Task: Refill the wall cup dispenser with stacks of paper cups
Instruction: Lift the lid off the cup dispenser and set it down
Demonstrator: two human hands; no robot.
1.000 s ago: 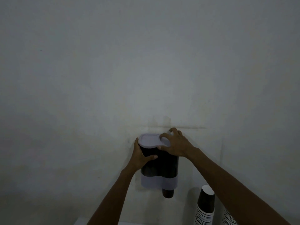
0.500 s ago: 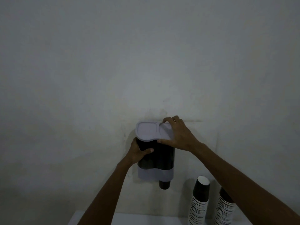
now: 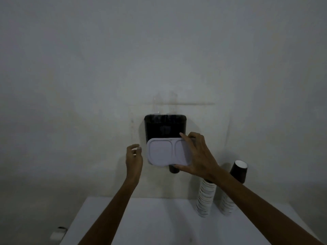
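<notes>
Dispenser [image 3: 165,127] on wall, top open, one cup [image 3: 173,169] poking out below. Lid [image 3: 163,153] pinched in right hand [image 3: 198,156], off the body, held in front. Left hand [image 3: 133,156] loosely curled, gripping nothing. Best to set lid flat on table [image 3: 150,218], clear of stock, before loading. Count: two cup stacks [image 3: 206,198] at right, one lid, one dispenser.
</notes>
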